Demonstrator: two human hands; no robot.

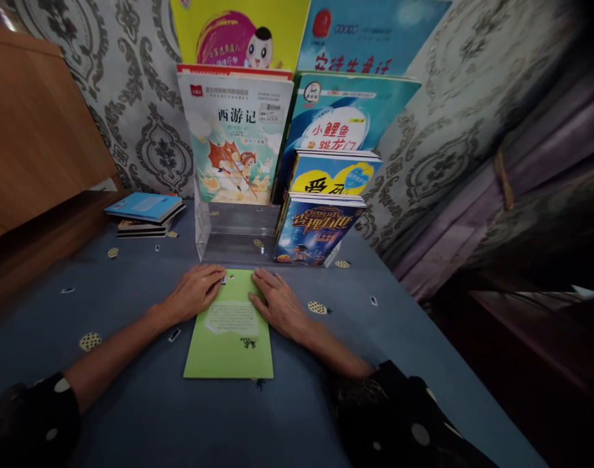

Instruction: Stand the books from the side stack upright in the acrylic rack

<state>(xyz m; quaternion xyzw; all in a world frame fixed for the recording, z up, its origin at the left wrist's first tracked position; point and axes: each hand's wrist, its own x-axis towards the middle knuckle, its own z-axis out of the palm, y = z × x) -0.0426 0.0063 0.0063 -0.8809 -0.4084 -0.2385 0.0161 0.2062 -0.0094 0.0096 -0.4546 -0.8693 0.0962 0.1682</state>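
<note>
A thin green book point(230, 338) lies flat on the blue tablecloth point(145, 396), back cover up, just in front of a clear acrylic book stand point(229, 227). My left hand point(194, 292) rests on the book's far left corner, fingers lying flat. My right hand point(277, 302) lies on the far right corner, fingers stretched out flat. Neither hand holds anything. The stand's front left slot is bare; a dark blue starry book point(314, 231) fills its front right slot.
Tiered children's books stand behind in the stand: a white one with a cartoon warrior point(233, 140), a teal one point(346, 117), a yellow-hearted one point(333, 175). A small pile of books point(145, 214) lies at the left. Patterned wallpaper behind, wooden panel left, curtain right.
</note>
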